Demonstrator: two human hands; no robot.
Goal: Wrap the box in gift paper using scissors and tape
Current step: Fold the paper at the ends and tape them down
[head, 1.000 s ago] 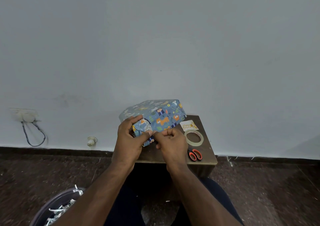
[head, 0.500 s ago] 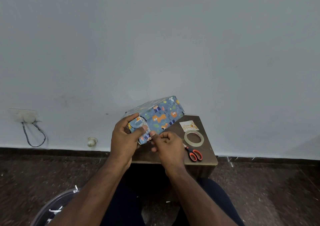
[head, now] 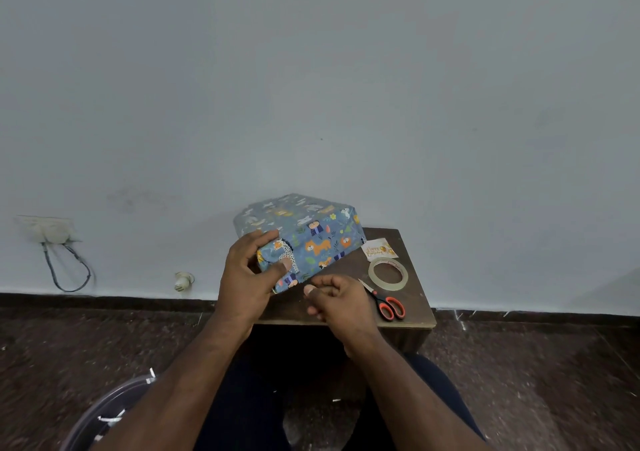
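Nearest you, at the lower left edge, a round clear-rimmed bin [head: 104, 412] holds white paper scraps, standing on a dark speckled stone floor [head: 536, 381]. Your forearms reach forward over your dark trousers to a small brown wooden table [head: 346, 313] with a flat matte top.

Your right hand [head: 337, 303] hovers just above the table's front, fingers curled in loosely and gripping nothing you can make out, just beside the near corner of the box. Your left hand [head: 247, 275] grasps that corner, thumb pressed on the top face and fingers wrapped over the end.

The box [head: 311, 239] is a flat rectangle fully covered in glossy blue gift paper printed with orange cartoon animals; it sits on the table's left half, skewed, overhanging the far left edge.

To its right lie orange-handled scissors [head: 388, 303], a ring of pale translucent tape [head: 388, 274], then a small square printed card [head: 377, 250]. Behind is a plain grey-white wall [head: 346, 87] with a socket and looped cable [head: 65, 267].
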